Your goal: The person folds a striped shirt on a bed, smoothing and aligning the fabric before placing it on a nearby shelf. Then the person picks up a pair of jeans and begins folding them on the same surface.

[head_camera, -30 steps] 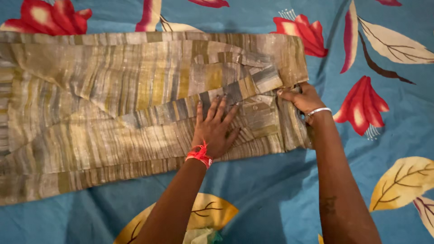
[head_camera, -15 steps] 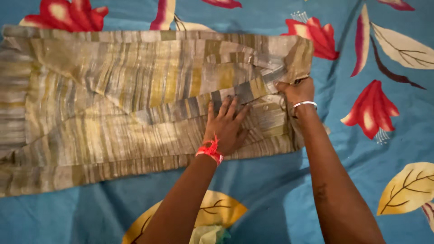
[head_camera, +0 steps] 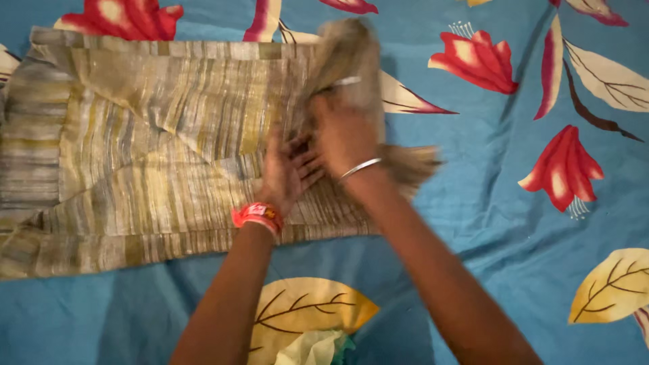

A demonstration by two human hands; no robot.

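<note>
- Striped garment [head_camera: 155,142], in beige, olive and grey bands, lies spread flat across the upper left of a bed sheet [head_camera: 514,223], seen from above by the camera on my head.
- My left hand [head_camera: 289,172] rests palm down on the garment near its right end, fingers [head_camera: 307,165] spread and pressing the cloth to the sheet. A red thread band [head_camera: 257,215] circles that wrist.
- My right hand [head_camera: 345,128] is raised just beside and partly over the left one, fingers closed on the garment's right end, which stands lifted off the sheet in a blurred bunch above my knuckles. A thin silver bangle [head_camera: 359,167] sits on that wrist.
- More of the lifted cloth hangs out to the right of my right wrist; blur hides its exact folds.
- The sheet is blue, printed with red flowers and yellow and cream leaves.
</note>
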